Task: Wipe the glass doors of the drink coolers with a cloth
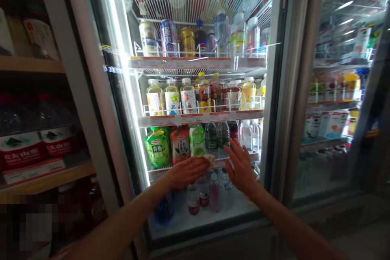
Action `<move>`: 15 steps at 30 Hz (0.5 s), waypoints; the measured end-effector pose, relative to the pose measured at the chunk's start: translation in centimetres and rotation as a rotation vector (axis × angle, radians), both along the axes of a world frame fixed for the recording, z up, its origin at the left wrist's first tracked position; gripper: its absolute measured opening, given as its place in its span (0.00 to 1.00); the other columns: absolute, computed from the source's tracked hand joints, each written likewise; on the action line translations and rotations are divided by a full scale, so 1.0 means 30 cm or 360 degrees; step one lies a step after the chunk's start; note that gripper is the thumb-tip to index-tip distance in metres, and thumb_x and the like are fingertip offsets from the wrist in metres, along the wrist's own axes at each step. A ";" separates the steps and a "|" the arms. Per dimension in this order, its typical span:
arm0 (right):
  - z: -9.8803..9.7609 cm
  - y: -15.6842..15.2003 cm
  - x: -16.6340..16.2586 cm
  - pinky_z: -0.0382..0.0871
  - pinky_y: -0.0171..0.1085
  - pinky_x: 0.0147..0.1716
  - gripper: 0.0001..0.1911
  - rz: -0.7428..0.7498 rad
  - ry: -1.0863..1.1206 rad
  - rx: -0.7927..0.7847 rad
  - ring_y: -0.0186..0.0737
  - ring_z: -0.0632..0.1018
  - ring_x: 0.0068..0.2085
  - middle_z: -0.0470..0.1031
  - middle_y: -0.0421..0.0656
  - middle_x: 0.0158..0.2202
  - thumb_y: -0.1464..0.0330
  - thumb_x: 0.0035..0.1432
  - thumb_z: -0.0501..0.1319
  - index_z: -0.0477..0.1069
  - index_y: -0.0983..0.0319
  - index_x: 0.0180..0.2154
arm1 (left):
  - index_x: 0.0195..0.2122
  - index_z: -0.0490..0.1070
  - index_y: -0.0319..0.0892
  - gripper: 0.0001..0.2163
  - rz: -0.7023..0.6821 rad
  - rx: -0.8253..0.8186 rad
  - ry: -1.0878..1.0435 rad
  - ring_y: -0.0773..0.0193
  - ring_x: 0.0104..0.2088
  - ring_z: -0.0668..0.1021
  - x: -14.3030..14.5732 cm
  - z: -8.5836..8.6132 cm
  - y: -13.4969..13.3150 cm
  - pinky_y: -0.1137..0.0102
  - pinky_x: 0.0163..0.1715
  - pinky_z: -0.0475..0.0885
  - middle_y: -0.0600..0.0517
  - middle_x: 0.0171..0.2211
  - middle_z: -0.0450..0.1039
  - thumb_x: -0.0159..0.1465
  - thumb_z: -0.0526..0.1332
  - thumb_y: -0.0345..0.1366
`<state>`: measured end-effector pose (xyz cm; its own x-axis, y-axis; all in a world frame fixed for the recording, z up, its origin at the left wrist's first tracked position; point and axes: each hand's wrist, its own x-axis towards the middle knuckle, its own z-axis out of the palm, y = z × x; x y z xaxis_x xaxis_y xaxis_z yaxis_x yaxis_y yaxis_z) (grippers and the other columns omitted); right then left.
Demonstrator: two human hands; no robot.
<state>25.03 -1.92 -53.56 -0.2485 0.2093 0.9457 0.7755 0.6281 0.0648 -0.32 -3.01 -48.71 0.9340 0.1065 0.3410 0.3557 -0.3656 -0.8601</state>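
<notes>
A lit drinks fridge with a glass door (170, 223) stands in front of me, and reflections show on the glass. My left hand (189, 172) lies flat over a pale folded cloth (210, 158), pressing it to the door with the fingers pointing right. Only the cloth's upper and right edge shows past the fingers. To the right, my right hand (240, 166) is raised with spread fingers, bare, at or very close to the glass; contact is hard to tell. Behind the hands are a green bottle (158, 148), a red-labelled bottle (179, 144) and dark bottles (217, 135).
Metal door frame (272, 130) runs down the right side, with another glass-fronted fridge (332, 130) beyond it. At left, wooden shelves (33, 65) hold red-labelled bottle packs (22, 150). Inside the fridge, wire shelves carry rows of bottles and cans (169, 38).
</notes>
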 end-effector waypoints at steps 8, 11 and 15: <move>-0.006 0.008 0.020 0.51 0.53 0.59 0.25 -0.0029 0.0034 0.0023 0.46 0.54 0.65 0.57 0.51 0.62 0.72 0.60 0.49 0.54 0.61 0.59 | 0.57 0.60 0.40 0.21 0.0126 0.0190 -0.0483 0.59 0.65 0.50 0.057 0.063 0.017 0.61 0.63 0.47 0.49 0.61 0.58 0.61 0.51 0.28; -0.001 0.006 0.015 0.51 0.53 0.60 0.25 -0.0019 0.0029 0.0023 0.46 0.54 0.65 0.56 0.51 0.62 0.72 0.60 0.49 0.53 0.60 0.60 | 0.57 0.60 0.42 0.22 0.0159 0.0246 -0.0561 0.58 0.65 0.49 0.068 0.077 0.035 0.59 0.64 0.45 0.49 0.61 0.58 0.61 0.52 0.28; -0.002 0.002 0.011 0.51 0.53 0.60 0.25 -0.0015 0.0056 0.0030 0.46 0.53 0.65 0.55 0.50 0.63 0.72 0.60 0.49 0.54 0.60 0.60 | 0.59 0.58 0.41 0.23 0.0183 0.0284 -0.0685 0.58 0.65 0.49 0.055 0.048 0.032 0.57 0.64 0.46 0.47 0.61 0.57 0.61 0.51 0.27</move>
